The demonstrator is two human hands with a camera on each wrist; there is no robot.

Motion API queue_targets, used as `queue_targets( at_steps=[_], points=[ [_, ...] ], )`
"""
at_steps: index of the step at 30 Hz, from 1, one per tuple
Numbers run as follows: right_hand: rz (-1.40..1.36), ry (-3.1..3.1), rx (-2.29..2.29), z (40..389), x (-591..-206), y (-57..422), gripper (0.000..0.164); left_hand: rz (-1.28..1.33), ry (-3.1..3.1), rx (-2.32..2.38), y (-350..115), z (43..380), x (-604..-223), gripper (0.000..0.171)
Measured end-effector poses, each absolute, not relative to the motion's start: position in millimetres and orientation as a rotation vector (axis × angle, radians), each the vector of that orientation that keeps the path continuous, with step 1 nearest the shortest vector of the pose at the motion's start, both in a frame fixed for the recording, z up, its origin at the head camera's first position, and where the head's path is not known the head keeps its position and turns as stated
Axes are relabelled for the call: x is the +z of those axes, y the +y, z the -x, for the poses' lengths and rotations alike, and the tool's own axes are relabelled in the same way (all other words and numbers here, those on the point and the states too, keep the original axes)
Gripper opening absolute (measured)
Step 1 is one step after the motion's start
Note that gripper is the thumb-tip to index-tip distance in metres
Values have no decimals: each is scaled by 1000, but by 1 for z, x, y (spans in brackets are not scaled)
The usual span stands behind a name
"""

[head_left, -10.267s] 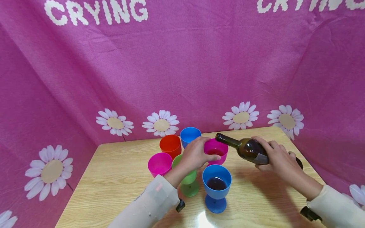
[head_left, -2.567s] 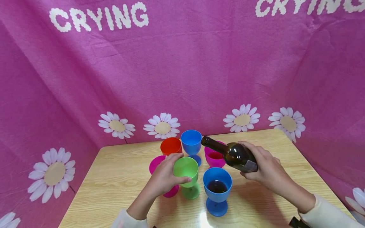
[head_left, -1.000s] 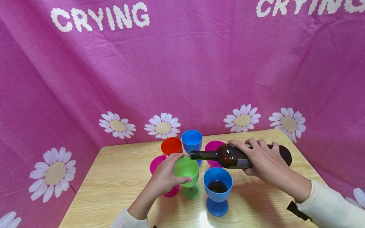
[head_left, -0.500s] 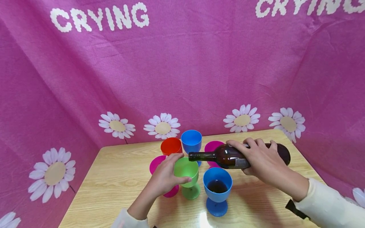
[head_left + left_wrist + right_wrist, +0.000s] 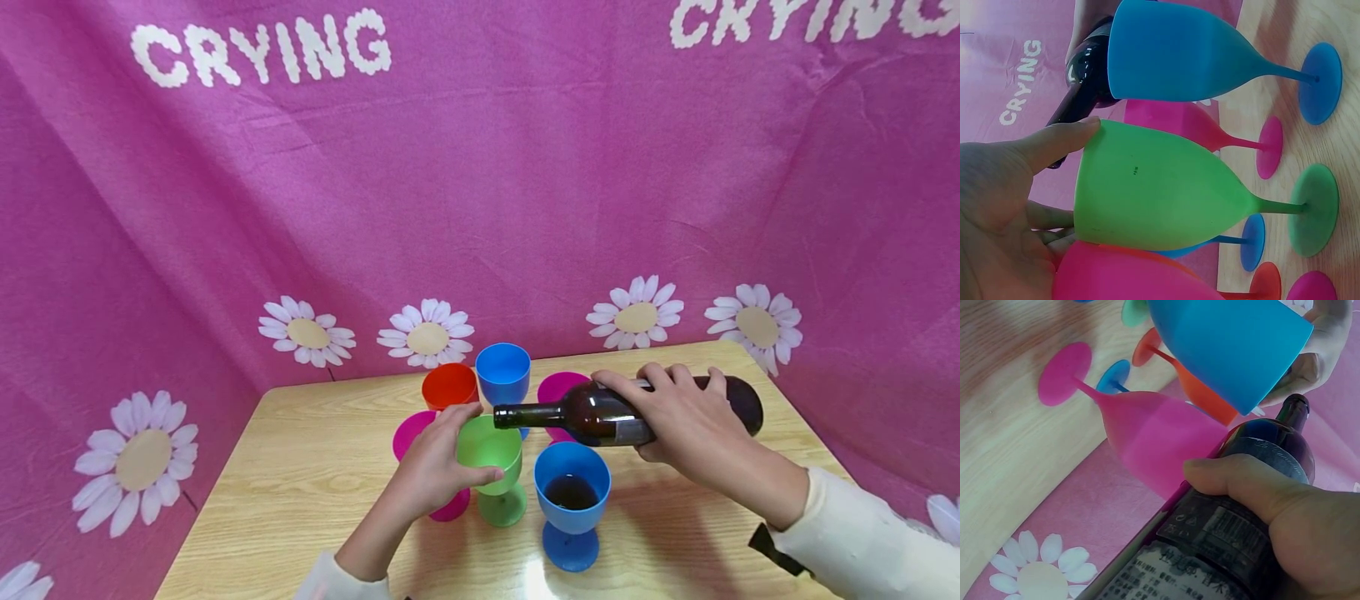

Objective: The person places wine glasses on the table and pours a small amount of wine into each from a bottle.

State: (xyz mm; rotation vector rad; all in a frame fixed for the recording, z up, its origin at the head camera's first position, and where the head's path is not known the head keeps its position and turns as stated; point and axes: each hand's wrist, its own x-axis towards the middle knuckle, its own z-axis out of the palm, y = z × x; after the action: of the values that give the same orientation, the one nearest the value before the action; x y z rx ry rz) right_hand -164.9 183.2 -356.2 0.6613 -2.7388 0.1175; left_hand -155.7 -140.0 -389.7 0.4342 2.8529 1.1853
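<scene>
My left hand (image 5: 431, 467) holds a green plastic goblet (image 5: 504, 471) near its rim, thumb on the near side. The goblet stands upright, its foot on the table; its bowl also fills the middle of the left wrist view. My right hand (image 5: 693, 429) grips a dark glass wine bottle (image 5: 600, 415) round its body. The bottle lies nearly level, its mouth over the green goblet's rim. No stream shows at the mouth. A labelled side of the bottle (image 5: 1216, 531) faces the right wrist camera. Nearest in front is a blue goblet (image 5: 572, 521) with dark liquid inside.
Behind the bottle stands a pink goblet (image 5: 561, 386), partly hidden. Another blue goblet (image 5: 502, 371) and a red one (image 5: 450, 383) stand at the back. A second pink goblet (image 5: 412, 429) is close behind my left hand. A purple cloth with flowers (image 5: 480, 208) surrounds the wooden table (image 5: 300, 467).
Earlier my left hand was at the right pink goblet; it moved to the green one. The bottle has swung down from a raised tilt to nearly level, its mouth creeping left over the green goblet.
</scene>
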Motion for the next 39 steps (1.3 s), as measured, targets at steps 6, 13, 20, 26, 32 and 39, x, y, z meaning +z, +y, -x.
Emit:
queue_targets(
  at_steps=[6, 13, 20, 26, 32, 39],
  points=[
    [-661, -2733, 96, 164, -355, 182, 93, -431, 2860, 1186, -140, 156, -391, 89],
    [-659, -2746, 79, 165, -354, 181, 93, -411, 2851, 1195, -140, 156, -390, 88],
    [-664, -2752, 66, 165, -353, 180, 94, -421, 2855, 1189, -140, 156, -390, 88],
    [-667, -2749, 67, 164, -352, 180, 95, -421, 2857, 1180, -140, 157, -389, 88],
    [-667, -2751, 66, 165, -352, 180, 95, -406, 2852, 1179, -139, 156, -388, 88],
    [-667, -2749, 58, 165, -352, 182, 96, -395, 2834, 1198, -139, 156, -388, 89]
  ],
)
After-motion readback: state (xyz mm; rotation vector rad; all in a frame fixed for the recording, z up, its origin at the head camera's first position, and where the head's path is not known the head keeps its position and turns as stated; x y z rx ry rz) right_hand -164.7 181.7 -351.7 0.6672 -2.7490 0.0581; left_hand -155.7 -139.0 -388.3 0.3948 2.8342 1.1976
